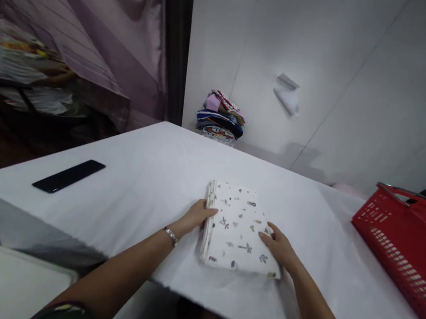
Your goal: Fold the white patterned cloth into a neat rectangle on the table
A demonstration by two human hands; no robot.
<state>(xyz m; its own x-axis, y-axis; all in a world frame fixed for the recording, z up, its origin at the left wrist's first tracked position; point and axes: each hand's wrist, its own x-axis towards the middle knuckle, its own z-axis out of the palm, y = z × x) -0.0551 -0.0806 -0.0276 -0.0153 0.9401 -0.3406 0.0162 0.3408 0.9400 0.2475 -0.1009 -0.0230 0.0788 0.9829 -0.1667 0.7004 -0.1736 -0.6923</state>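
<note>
A folded white cloth printed with small palm trees and other grey motifs lies on the white-covered table in front of me. Its thick, layered fold faces left. My left hand grips that fold, thumb on top and the other fingers partly hidden behind the layers. At the cloth's right edge, my right hand holds the side with its thumb over the top; some of its fingers are out of sight. A bracelet circles my left wrist.
A black flat slab rests on the table at left. The red basket stands at right. Against the wall is a pile of folded clothes. A white stool-like surface sits lower left. Beyond the curtain, a person's arm shows.
</note>
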